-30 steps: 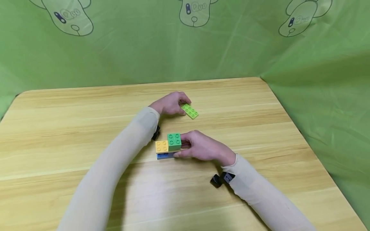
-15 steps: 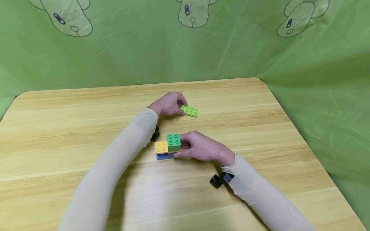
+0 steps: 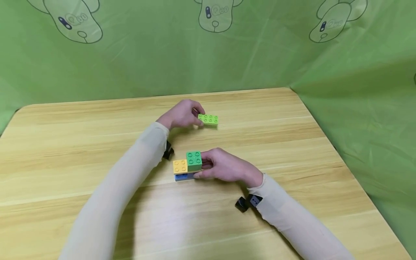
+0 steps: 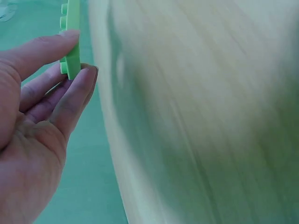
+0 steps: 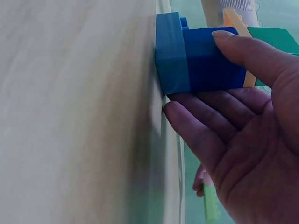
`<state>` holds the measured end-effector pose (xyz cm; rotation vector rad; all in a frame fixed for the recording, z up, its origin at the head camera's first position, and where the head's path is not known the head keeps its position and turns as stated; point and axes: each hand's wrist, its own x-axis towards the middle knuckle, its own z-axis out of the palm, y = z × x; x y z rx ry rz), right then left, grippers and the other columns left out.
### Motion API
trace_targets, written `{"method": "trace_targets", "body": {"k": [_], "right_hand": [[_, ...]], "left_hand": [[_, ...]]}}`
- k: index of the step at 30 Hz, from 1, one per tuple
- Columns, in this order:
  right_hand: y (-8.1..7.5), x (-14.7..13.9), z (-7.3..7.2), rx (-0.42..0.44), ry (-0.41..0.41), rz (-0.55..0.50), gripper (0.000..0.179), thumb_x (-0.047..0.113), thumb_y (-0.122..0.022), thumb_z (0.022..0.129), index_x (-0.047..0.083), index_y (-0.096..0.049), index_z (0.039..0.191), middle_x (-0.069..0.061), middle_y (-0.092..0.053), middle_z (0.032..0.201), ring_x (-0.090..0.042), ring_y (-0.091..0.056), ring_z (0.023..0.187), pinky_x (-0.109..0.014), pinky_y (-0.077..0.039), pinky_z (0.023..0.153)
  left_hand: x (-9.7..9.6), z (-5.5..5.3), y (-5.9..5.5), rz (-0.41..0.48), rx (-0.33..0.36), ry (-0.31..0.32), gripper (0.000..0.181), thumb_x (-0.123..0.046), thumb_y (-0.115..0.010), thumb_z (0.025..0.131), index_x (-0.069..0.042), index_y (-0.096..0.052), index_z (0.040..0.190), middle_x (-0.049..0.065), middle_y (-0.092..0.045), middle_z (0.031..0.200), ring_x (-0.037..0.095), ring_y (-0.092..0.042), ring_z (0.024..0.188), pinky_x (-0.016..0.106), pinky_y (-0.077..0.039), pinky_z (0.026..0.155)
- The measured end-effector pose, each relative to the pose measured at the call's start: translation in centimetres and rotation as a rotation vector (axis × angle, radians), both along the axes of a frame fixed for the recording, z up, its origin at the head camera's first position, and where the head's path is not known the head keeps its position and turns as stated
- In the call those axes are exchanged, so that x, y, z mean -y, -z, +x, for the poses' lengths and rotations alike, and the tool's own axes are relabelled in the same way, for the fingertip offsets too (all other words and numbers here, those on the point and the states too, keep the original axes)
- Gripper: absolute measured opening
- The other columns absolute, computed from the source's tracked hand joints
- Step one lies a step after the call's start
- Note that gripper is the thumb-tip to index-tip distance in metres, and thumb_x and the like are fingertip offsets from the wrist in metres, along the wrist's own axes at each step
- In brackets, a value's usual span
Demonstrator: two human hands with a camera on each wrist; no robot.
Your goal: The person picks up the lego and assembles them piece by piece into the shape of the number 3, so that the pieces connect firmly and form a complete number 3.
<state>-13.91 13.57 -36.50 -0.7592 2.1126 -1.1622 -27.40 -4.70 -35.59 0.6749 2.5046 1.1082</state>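
In the head view my left hand (image 3: 182,115) pinches one end of a lime-green toy building brick (image 3: 209,119), flat with studs on top. The left wrist view has that brick (image 4: 73,46) between thumb and fingers. Nearer to me, my right hand (image 3: 229,167) grips the right side of a brick stack. A green brick (image 3: 194,161) and a yellow plate (image 3: 180,166) top it, above blue bricks (image 3: 180,177). In the right wrist view the thumb rests on a dark blue brick (image 5: 212,60), joined to a lighter blue brick (image 5: 172,53) at the table.
Both hands work over a wood-grain table (image 3: 260,119). A green printed curtain (image 3: 156,61) hangs behind and along the right side. Small black devices (image 3: 241,204) sit by the cuffs.
The lime-green brick has turned from slanting to nearly level across the view. My left hand has carried it a little left and farther away. The right hand and stack have hardly moved.
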Motion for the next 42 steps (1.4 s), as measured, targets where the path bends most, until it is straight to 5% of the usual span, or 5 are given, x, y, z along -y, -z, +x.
{"method": "trace_targets", "body": {"k": [26,42], "right_hand": [[-0.3,0.0,0.1,-0.006,-0.002,0.030,0.036,0.015,-0.075,0.089,0.001,-0.065,0.120,-0.001,-0.070,0.111,-0.010,-0.065,0.103,-0.024,-0.053,0.087],[-0.3,0.1,0.1,-0.004,0.009,0.027,0.038,0.014,-0.076,0.088,0.000,-0.065,0.121,-0.003,-0.070,0.112,-0.011,-0.065,0.103,-0.024,-0.053,0.087]], "left_hand": [[3.7,2.8,-0.8,0.166,0.034,-0.145,0.037,-0.009,-0.078,0.084,-0.008,-0.068,0.119,0.004,-0.067,0.110,0.016,-0.062,0.100,0.032,-0.052,0.084],[6.0,5.3,-0.7,0.399,0.125,-0.282,0.041,-0.006,-0.077,0.084,-0.004,-0.066,0.124,0.011,-0.067,0.116,0.021,-0.064,0.105,0.032,-0.053,0.089]]}}
